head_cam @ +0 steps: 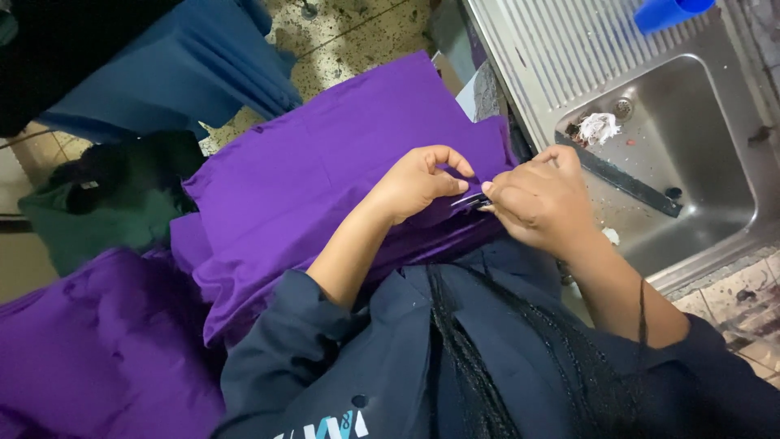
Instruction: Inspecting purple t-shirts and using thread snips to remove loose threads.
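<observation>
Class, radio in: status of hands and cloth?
Left hand pinching purple cloth. Right hand gripping small dark tool at cloth edge. Nothing obstructing.

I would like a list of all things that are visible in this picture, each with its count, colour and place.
purple cloth: one large piece, purple, in the middle under both hands, hanging toward the lower left
small dark tool: one, dark with a pale glint, at the cloth edge between the two hands; its kind cannot be told
blue cloth: one, blue, upper left
green cloth: one heap, dark green, left
sink: one, steel, right, with scraps near the drain
dark strip: one, black, lying in the sink
blue cup: one, blue, top right on the drainboard
floor: speckled, top centre
left hand: pinches the purple cloth
right hand: holds the small dark tool
</observation>
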